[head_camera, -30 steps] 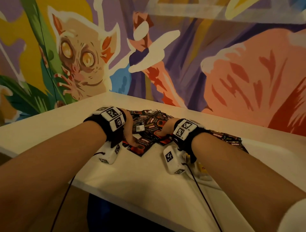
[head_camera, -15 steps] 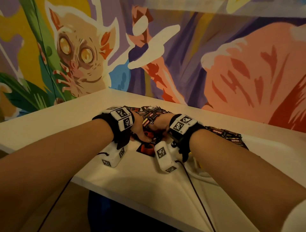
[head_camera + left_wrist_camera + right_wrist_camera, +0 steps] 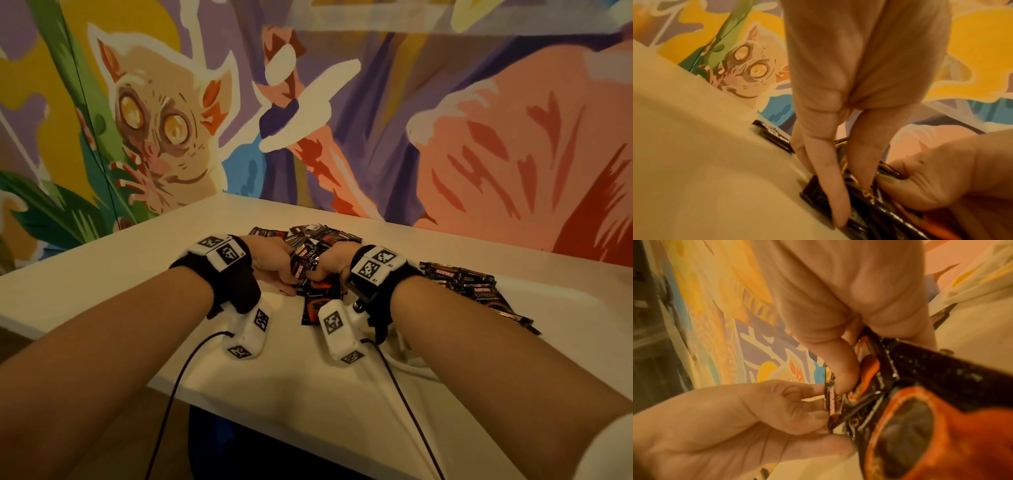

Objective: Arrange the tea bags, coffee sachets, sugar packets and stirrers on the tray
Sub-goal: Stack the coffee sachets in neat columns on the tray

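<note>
Both my hands meet over a bundle of black coffee sachets (image 3: 305, 265) on the white table (image 3: 137, 274). My left hand (image 3: 284, 274) pinches the bundle's left edge between thumb and curled fingers. From the other side my right hand (image 3: 320, 270) grips it, thumb on top. In the left wrist view my fingers (image 3: 830, 178) press down on the sachets (image 3: 869, 211). The right wrist view shows a sachet (image 3: 920, 369) printed with an orange cup, close to the lens. More loose sachets (image 3: 308, 234) lie behind the hands.
A second heap of coffee sachets (image 3: 472, 289) lies to the right on a white tray (image 3: 565, 308). The painted wall (image 3: 376, 120) stands close behind the table. The table's front edge (image 3: 274, 421) runs under my forearms.
My hands have drawn together from either side of the spread sachets and gathered them into one bundle between them.
</note>
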`<state>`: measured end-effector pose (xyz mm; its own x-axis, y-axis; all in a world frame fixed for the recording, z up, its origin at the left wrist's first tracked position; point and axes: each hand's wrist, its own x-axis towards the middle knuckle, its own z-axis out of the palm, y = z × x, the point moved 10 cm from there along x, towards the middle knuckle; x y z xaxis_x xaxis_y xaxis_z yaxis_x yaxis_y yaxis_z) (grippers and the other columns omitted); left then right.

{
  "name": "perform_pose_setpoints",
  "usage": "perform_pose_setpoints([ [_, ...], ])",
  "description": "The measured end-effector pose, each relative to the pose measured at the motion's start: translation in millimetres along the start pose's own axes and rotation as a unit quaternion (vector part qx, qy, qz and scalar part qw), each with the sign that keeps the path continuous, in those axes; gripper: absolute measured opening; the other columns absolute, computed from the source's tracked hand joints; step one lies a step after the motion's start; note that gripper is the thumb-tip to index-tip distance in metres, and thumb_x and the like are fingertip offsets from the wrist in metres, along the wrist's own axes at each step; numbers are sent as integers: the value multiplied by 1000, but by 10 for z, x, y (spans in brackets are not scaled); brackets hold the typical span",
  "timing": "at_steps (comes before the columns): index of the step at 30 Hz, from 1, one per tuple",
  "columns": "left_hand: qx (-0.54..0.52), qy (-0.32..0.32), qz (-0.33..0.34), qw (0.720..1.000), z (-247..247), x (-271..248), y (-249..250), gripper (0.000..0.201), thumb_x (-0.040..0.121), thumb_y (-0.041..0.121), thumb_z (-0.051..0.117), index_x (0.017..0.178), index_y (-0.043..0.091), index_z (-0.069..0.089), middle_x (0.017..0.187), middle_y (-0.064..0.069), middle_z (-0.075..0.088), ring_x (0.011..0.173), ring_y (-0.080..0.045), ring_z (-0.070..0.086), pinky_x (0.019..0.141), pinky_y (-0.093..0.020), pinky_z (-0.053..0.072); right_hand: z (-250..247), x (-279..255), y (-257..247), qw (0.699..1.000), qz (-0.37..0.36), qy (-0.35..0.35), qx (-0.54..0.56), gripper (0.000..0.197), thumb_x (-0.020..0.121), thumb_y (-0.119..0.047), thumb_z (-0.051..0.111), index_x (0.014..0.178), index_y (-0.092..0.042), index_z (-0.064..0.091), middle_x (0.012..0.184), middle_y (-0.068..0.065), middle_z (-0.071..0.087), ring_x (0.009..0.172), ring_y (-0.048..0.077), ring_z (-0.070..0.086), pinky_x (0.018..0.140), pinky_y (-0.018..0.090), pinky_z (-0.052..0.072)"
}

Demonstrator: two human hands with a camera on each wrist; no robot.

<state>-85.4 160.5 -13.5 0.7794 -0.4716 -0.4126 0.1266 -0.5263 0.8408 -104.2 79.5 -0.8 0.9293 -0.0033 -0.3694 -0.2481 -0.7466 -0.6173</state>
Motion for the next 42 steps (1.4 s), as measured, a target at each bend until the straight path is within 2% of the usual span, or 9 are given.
perform_pose_setpoints([
  [5,-77,120,40,989,-305,-134,194,53,80,-23,31,113,9,58,100,-12,59,91,-21,58,84,-37,49,-292,135,16,988,-46,71,129,39,83,1,60,120,9,54,125,29,56,117,41,53,100,47,44],
  [8,-184,184,88,961,-496,-214,285,56,83,-17,32,128,10,48,110,-10,53,98,-23,52,85,-36,45,-491,-56,18,938,-53,100,329,30,82,8,59,111,0,59,115,20,62,108,36,59,96,50,46],
  [11,-298,155,155,929,-499,-284,419,27,94,13,46,121,11,50,112,-9,52,102,-24,52,89,-35,45,-618,-151,-15,875,-101,79,468,26,85,11,52,101,-7,60,97,12,64,91,28,61,85,46,49],
  [16,-305,25,237,922,-48,-331,785,59,93,59,34,118,12,58,105,-5,66,99,-17,63,90,-34,53,-671,-403,-8,833,-150,18,532,22,89,7,47,98,-8,60,90,9,64,86,24,61,79,40,49],
  [27,-535,-177,248,788,954,-380,1197,40,86,26,51,110,-1,68,118,-21,62,104,-32,63,94,-45,43,-937,-859,492,840,-177,68,508,18,86,10,51,86,-5,61,73,6,67,70,17,64,65,26,56],
  [31,-591,-271,263,713,1242,-456,1368,78,64,10,70,136,-4,44,144,-26,38,133,-36,37,110,-49,27,-1178,-1052,819,812,-171,166,533,34,77,11,64,106,-2,52,88,13,67,69,19,67,53,27,55],
  [34,-552,-277,256,744,1483,-389,1468,75,65,5,63,136,-6,42,146,-26,35,138,-36,31,114,-48,21,-1290,-1167,1016,781,-184,203,561,49,78,8,66,120,-2,42,94,15,64,70,20,66,53,29,56],
  [38,-464,-190,253,827,1663,-269,1509,44,87,9,42,128,-5,53,129,-22,53,119,-33,52,107,-42,36,-1366,-1289,1183,798,-182,248,518,46,79,-4,69,115,-8,40,97,14,62,73,17,65,54,24,54],
  [42,-479,-100,220,844,1636,-60,1362,48,84,13,51,130,1,53,130,-20,53,112,-33,56,102,-43,42,-1298,-1272,1194,800,-192,230,519,43,84,-1,63,117,-12,38,98,12,60,79,18,64,62,27,54],
])
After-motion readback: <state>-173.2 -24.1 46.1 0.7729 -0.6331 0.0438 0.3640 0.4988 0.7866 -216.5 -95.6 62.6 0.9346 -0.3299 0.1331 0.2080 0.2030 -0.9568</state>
